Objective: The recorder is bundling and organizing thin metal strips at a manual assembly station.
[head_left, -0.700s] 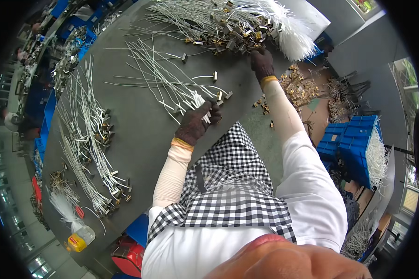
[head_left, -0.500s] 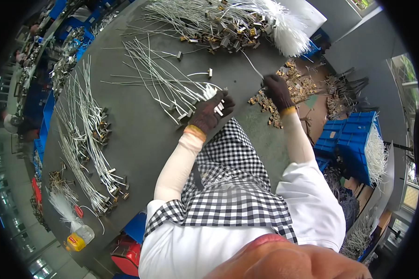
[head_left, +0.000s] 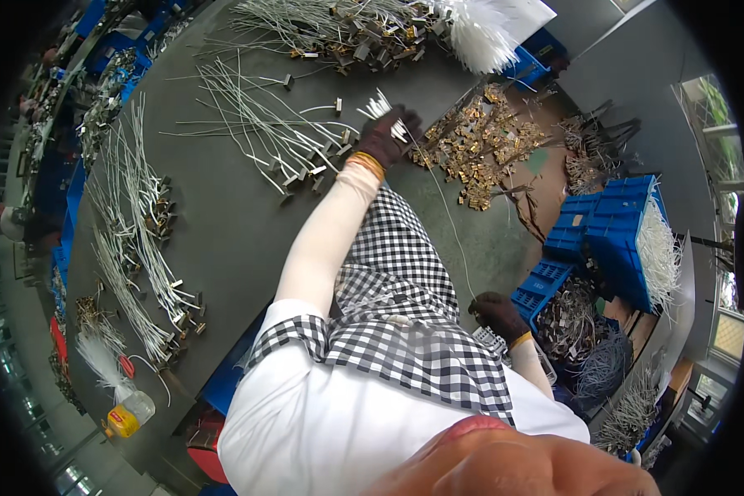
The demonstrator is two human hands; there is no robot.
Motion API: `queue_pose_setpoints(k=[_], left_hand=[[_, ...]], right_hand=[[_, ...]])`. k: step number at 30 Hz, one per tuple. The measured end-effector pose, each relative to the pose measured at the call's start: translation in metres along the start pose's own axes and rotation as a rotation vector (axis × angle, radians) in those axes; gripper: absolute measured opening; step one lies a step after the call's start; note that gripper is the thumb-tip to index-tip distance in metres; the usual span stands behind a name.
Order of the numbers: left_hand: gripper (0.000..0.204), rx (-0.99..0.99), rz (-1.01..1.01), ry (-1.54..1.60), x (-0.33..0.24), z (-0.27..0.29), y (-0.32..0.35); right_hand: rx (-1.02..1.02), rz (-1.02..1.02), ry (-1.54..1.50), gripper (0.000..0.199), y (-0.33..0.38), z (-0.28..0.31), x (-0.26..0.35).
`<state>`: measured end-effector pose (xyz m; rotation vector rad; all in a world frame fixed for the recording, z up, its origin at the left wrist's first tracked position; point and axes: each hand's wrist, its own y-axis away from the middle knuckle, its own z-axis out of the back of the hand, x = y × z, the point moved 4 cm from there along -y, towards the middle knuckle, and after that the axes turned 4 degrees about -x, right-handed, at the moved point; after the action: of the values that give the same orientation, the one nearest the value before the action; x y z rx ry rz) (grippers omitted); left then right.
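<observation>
My left hand [head_left: 388, 139] wears a dark glove and is closed around several short white tubes [head_left: 375, 106], held above the dark table. A thin white wire [head_left: 450, 219] runs from beside that hand down to my right hand [head_left: 499, 312], also gloved. The right hand is low, beside my checked apron, its fingers closed on the wire's lower end. Left of my left hand, white wires with small metal connectors [head_left: 260, 132] lie fanned out. Brass-coloured metal pieces [head_left: 479, 136] are heaped just right of it.
A large pile of wires with connectors [head_left: 364, 37] lies at the far edge, beside a white fibre bundle [head_left: 479, 37]. More wires [head_left: 136, 231] lie at the left, near a bottle [head_left: 131, 413]. Blue crates [head_left: 616, 236] with wires stand at my right.
My right hand has come down from the far pile toward my body, and the wire now stretches between the hands. My left hand has lifted away from the connectors with the tubes.
</observation>
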<state>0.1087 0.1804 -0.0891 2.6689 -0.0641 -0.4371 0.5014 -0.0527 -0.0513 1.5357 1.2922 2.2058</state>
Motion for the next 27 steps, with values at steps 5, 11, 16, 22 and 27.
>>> queue_pose_setpoints(k=[5, 11, 16, 22, 27], left_hand=[[0.025, 0.017, -0.086, 0.013, -0.067, 0.011, 0.015], [0.023, 0.059, -0.201, -0.033, -0.110, 0.002, 0.049], [0.022, 0.034, -0.234, -0.126, -0.110, -0.002, 0.064], [0.023, 0.061, -0.117, -0.154, -0.101, -0.003, 0.078], [0.026, 0.143, 0.065, -0.231, -0.068, -0.009, 0.116]], right_hand=[[0.070, -0.218, -0.087, 0.014, -0.001, 0.003, -0.029], [0.185, -0.034, 0.096, 0.012, -0.011, 0.011, -0.044], [0.125, -0.171, -0.021, 0.011, 0.001, 0.004, -0.024], [0.172, -0.128, 0.022, 0.014, -0.012, -0.004, -0.017], [0.217, 0.039, -0.403, 0.033, -0.070, -0.053, 0.044]])
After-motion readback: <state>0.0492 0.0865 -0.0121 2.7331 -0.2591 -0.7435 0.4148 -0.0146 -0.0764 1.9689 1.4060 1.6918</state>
